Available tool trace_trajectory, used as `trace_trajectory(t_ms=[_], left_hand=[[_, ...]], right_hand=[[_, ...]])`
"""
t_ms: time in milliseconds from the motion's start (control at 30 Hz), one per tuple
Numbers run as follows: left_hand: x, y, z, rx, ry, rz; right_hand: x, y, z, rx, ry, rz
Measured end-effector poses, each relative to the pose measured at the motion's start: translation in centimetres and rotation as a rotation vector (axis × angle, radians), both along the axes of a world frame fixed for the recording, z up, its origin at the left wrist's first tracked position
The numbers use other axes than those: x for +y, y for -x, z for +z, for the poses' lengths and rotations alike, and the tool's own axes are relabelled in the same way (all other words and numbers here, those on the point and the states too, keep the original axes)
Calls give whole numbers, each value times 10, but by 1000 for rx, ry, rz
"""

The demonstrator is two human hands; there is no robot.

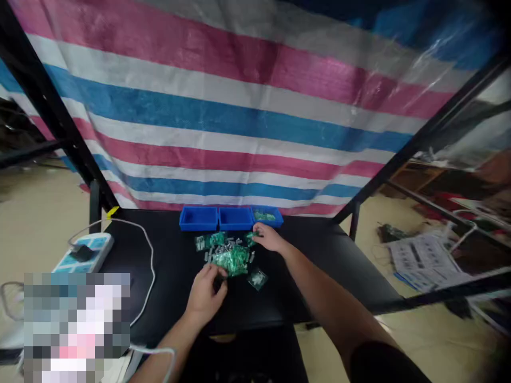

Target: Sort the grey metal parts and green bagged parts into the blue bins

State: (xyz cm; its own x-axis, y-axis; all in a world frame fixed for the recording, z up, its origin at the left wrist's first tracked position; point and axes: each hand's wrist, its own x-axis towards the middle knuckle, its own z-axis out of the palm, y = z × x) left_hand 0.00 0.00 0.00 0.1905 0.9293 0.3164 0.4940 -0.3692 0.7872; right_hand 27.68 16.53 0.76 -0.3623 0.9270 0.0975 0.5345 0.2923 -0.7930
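A heap of small green circuit boards and grey parts [230, 256] lies in the middle of the black table [327, 266]. My left hand [206, 293] rests at the heap's near edge, fingers curled in a pinch on something too small to make out. My right hand [269, 237] reaches to the far right edge of the heap, fingers closed on a small green piece just in front of the blue trays. One bagged green piece [257, 278] lies apart, to the right of my left hand.
Three blue trays [198, 218] stand in a row at the table's back edge; the right one [268, 215] holds green pieces. A white power strip [84, 252] with a white cable [150, 255] sits at the left. A striped tarp hangs behind. Black frame posts flank the table.
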Motion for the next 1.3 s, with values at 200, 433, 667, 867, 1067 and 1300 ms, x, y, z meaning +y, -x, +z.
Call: trace_trajectory(t_ms=[200, 433, 667, 867, 1067, 1300], left_hand=[[-1, 4, -2, 20, -4, 12], [-1, 3, -4, 41, -2, 31], [-2, 3, -2, 33, -5, 25], [-3, 2, 2, 29, 15, 39], [-2, 3, -1, 44, 7, 35], [-1, 2, 0, 53, 9, 38]], right_hand=[[22, -33, 56, 146, -326, -226], [33, -43, 71, -180, -734, -494], [20, -35, 9, -744, -240, -352], [8, -28, 32, -701, -330, -378], [-79, -1, 54, -324, -522, -351], [-201, 3, 13, -415, -451, 68]])
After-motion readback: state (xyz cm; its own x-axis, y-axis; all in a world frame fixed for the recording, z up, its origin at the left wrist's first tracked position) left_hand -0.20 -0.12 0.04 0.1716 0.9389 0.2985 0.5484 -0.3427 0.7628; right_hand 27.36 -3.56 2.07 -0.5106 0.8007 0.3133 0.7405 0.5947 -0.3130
